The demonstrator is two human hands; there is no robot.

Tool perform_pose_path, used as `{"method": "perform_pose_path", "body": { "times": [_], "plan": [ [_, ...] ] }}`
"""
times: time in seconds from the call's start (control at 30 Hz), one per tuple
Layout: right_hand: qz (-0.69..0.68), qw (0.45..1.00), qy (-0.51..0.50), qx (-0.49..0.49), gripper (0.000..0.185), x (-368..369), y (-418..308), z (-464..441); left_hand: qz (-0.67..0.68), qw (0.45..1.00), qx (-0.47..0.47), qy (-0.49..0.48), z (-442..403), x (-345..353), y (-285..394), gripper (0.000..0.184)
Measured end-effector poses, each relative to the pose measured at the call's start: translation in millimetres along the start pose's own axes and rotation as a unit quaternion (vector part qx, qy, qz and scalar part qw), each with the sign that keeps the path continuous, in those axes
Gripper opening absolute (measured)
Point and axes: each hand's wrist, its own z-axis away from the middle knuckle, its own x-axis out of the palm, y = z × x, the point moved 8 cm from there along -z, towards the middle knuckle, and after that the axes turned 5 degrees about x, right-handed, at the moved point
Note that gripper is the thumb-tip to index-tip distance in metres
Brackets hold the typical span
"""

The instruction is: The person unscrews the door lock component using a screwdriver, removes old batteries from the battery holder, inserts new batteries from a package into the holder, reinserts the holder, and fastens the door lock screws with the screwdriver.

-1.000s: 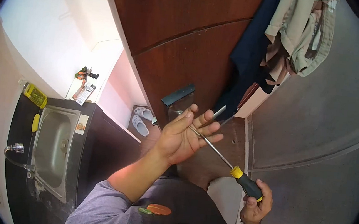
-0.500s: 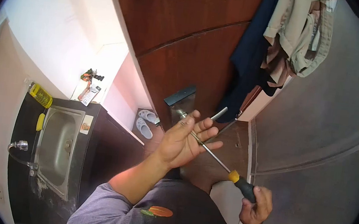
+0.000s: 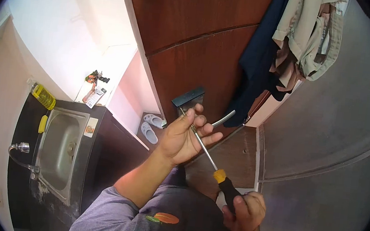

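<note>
In my right hand is a screwdriver, gripped by its black handle with a yellow collar. Its long metal shaft slants up and left across my left palm. My left hand has thumb and forefinger closed about the shaft near its far end, while the other fingers are loosely curled. Behind those fingers a curved silver bar, like a lever handle, sticks out to the right. A dark flat bar with a greyish part beneath lies just past my fingertips. What the screwdriver's tip touches is unclear.
A red-brown door stands ahead, with clothes hanging at its right. On the left are a steel sink, a faucet, a yellow bottle and a sponge. Grey clogs sit on the floor.
My right hand has moved left with the screwdriver, whose shaft now slants more steeply. The spread fingers of my left hand have curled in, with thumb and forefinger around the shaft.
</note>
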Motion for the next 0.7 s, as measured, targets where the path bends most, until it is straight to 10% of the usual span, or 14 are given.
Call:
{"method": "perform_pose_path", "body": {
  "times": [0.17, 0.47, 0.53, 0.57, 0.7],
  "plan": [
    [0.02, 0.998, 0.021, -0.048, 0.039, 3, 0, 4, 0.061, 0.998, 0.001, -0.021, -3, 6, 0, 0.022],
    [-0.091, 0.986, 0.008, 0.143, 0.045, 10, 13, 9, -0.022, 0.999, 0.027, 0.037, 3, 12, 5, 0.025],
    [-0.068, 0.989, 0.015, 0.133, 0.046, 8, 17, 7, -0.476, 0.87, -0.058, 0.115, 28, -13, 13, 0.033],
    [-0.067, 0.989, 0.019, 0.132, 0.046, 7, 18, 8, -0.774, 0.632, 0.028, 0.028, 39, 1, 31, 0.036],
    [-0.096, 0.985, 0.017, 0.143, 0.047, 12, 23, 13, -0.777, 0.576, 0.226, 0.117, 51, 49, 72, 0.035]
  ]
}}
